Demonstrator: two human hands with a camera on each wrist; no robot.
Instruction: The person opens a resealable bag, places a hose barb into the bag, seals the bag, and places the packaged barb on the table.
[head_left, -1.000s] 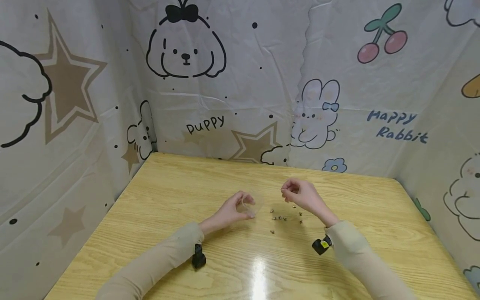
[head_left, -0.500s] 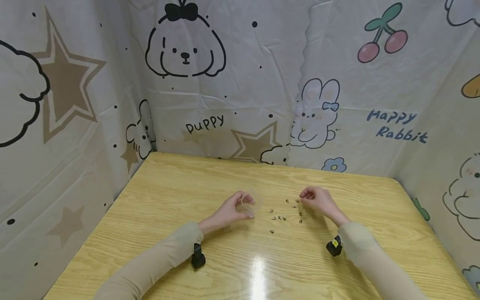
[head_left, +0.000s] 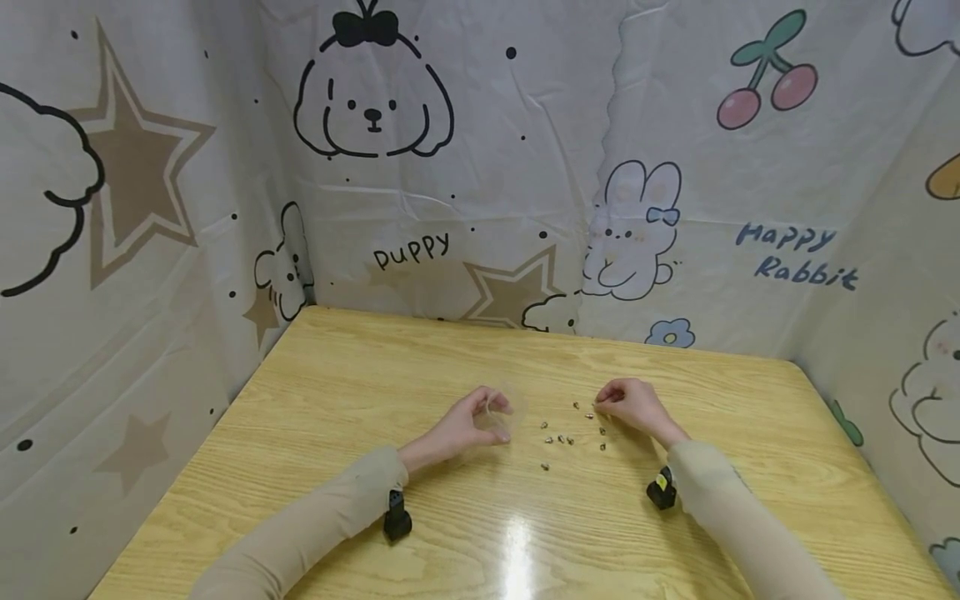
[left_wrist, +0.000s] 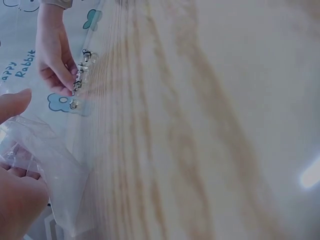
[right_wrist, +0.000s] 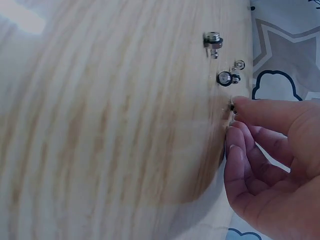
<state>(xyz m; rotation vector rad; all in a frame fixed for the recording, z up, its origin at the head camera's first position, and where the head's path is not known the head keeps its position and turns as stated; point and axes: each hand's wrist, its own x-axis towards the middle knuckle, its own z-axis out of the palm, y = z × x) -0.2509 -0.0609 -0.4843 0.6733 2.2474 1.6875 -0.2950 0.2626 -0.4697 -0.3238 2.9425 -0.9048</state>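
My left hand (head_left: 461, 425) holds a clear plastic bag (left_wrist: 60, 172) by its mouth, thumb on one side and fingers on the other. In the head view the bag (head_left: 513, 408) is a faint see-through shape. My right hand (head_left: 637, 408) is down at the tabletop, at the far right of a scatter of small metal fittings (head_left: 560, 439). Its thumb and fingertips pinch one small metal fitting (right_wrist: 233, 108), mostly hidden by the fingers. Nearby in the right wrist view stands a stepped silver fitting (right_wrist: 213, 42), with another fitting with a dark ring (right_wrist: 225, 78).
The wood-grain table (head_left: 360, 367) spreads under both hands. A printed cloth (head_left: 480, 167) hangs along its back and sides. One metal fitting (head_left: 545, 467) lies nearer the front than the others. Each wrist carries a small black camera (head_left: 397, 518).
My right hand came down from above the fittings and moved right, to a fitting at the far right side. One more fitting shows near the back. The left hand with the bag kept its place.
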